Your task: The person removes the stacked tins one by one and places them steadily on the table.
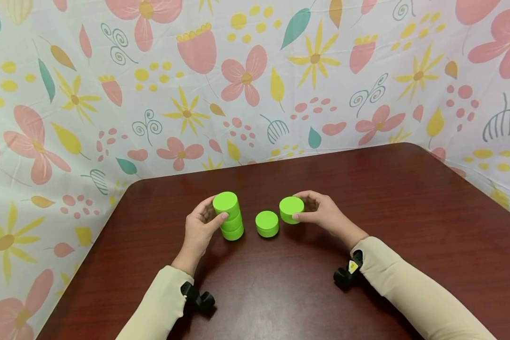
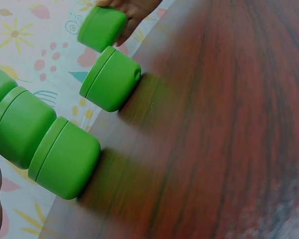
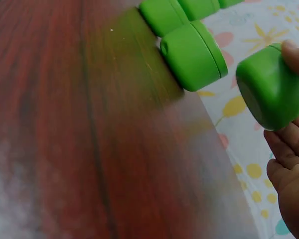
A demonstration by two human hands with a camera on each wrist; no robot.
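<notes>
Three bright green round lidded containers stand one on another as a stack (image 1: 232, 223). My left hand (image 1: 197, 231) grips the upper part of this stack from the left, its thumb at the top container (image 1: 225, 202). To the right of the stack a single green container (image 1: 267, 224) sits on the table, touched by neither hand. My right hand (image 1: 323, 212) pinches another green container (image 1: 291, 208) between thumb and fingers. That one is raised and slightly tilted in the right wrist view, its rounded base (image 3: 266, 94) showing.
The dark reddish-brown wooden table (image 1: 272, 293) has rounded far corners. Behind it hangs a white cloth (image 1: 255, 94) printed with flowers and leaves. Black wrist devices (image 1: 199, 298) sit at both beige cuffs, close over the tabletop.
</notes>
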